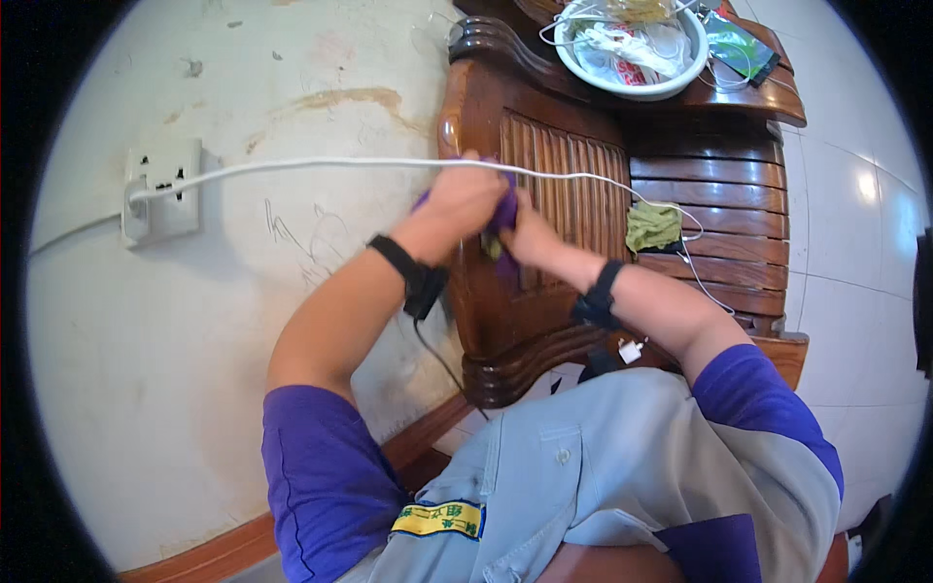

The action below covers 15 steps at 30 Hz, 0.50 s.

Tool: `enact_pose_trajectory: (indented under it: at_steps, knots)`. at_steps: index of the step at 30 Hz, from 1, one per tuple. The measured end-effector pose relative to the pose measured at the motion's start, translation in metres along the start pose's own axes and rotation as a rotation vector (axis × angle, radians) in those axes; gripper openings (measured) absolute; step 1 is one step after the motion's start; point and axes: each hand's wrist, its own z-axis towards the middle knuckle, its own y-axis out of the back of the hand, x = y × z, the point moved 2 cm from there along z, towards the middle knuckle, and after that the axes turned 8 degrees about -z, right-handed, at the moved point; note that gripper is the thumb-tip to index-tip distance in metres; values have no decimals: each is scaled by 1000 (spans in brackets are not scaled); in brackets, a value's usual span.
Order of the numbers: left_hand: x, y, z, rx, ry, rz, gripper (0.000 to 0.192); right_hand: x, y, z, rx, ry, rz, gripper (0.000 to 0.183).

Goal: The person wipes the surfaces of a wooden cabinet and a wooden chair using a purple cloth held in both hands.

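At the backrest (477, 306) of a dark wooden bench, my left hand (470, 195) is closed on a purple cloth (504, 213). My right hand (533, 235) grips the same cloth from the right side, close against the left. Some of the cloth hangs below the hands over the wood, and a small yellow-green patch shows there. Motion blurs the fingers, and part of the cloth is hidden behind them. A white cable (350, 162) runs across the view and passes over my left hand near the wrist.
The cable leaves a wall socket (188, 157) on the left. A green cloth (652, 227) lies on the slatted seat (743, 200) beside the cable's loops. A white basin (656, 91) of plastic bags sits on the far armrest. A white charger plug (630, 351) lies on the near armrest.
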Motion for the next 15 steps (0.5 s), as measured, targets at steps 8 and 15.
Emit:
enact_pose_trajectory:
  at_steps: [8, 15]
  knots:
    - [-10, -14, 37, 172, -89, 252, 15, 0, -13, -3, 77, -205, 36, 73]
    - [55, -31, 99, -567, 67, 303, 13, -19, 48, 146, -316, 152, -18, 53]
